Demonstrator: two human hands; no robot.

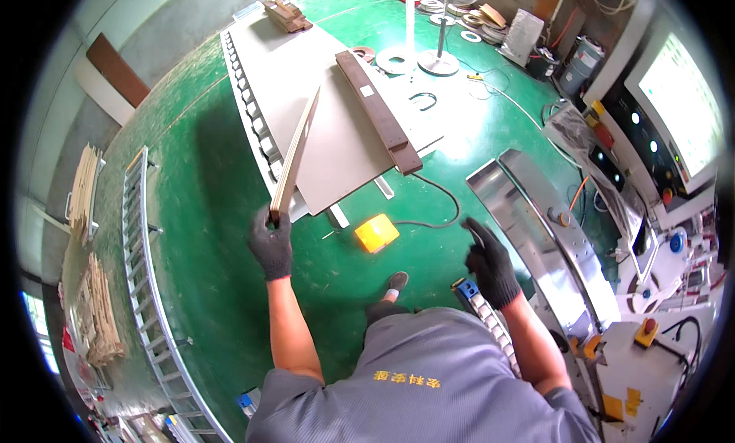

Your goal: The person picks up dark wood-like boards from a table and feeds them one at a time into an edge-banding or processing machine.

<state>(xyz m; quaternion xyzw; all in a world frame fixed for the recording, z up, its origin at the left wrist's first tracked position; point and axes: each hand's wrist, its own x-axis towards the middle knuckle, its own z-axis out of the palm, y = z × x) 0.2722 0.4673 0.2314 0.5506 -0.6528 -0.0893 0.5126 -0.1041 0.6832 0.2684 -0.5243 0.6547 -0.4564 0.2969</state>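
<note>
My left hand (pixel 272 244), in a dark knit glove, is closed around the near end of a long, narrow wood-coloured board strip (pixel 292 161). The strip stands on edge and slants away over a large beige panel (pixel 337 137) on a roller table. My right hand (pixel 490 263), gloved the same way, hangs in the air left of a machine's shiny metal guard (pixel 528 229). Its fingers are partly spread, and I see nothing in them. Brown boards (pixel 375 106) lie stacked along the panel's right side.
A yellow foot pedal (pixel 377 233) with a black cable sits on the green floor ahead of my foot. On the left runs a long roller conveyor (pixel 142 290). A machine with a lit screen (pixel 677 106) stands at right. More boards (pixel 285 16) lie at the table's far end.
</note>
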